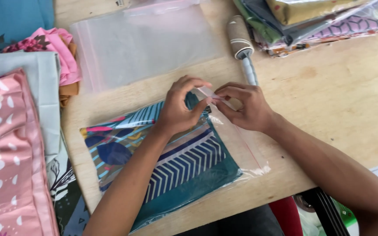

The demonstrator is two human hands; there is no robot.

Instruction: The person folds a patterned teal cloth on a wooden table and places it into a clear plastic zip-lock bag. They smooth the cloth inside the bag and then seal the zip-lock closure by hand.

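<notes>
A folded teal cloth with blue chevron stripes and leaf prints (184, 166) lies inside a clear plastic bag (246, 148) on the wooden table (329, 100). My left hand (178, 109) and my right hand (246, 107) meet at the bag's upper right end. Both pinch the thin transparent flap (211, 94) there between thumb and fingers. My forearms cross over the bagged cloth from below.
A stack of empty clear bags (145, 43) lies behind the hands. A lint roller (241, 41) rests beside it. Packed cloths (311, 17) are piled at the back right. Folded fabrics, pink dotted (5, 153), grey and pink, cover the left side.
</notes>
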